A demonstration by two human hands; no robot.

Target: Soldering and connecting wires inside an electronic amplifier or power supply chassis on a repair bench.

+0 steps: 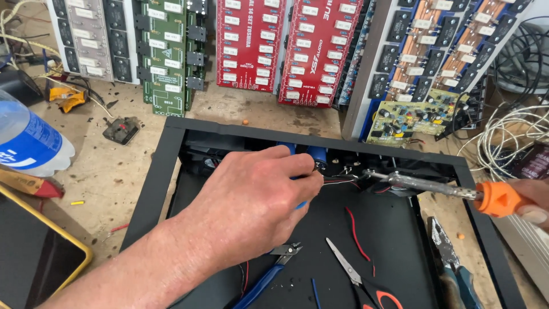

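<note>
Orange-handled soldering iron (434, 186) gripped in right hand (532, 200), tip beside thin wires (337, 182) pinched by left hand (251, 197).

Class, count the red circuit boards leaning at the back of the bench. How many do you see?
2. One red board stands left of centre, beside the green board; the other red board leans just to its right. More may be hidden behind them.

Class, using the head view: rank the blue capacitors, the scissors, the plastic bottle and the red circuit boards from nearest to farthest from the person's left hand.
From the left hand:
1. Blue capacitors, right at its fingertips.
2. Scissors, lower right, inside the black case.
3. Red circuit boards, top centre, leaning upright.
4. Plastic bottle, far left, on the bench.
</note>
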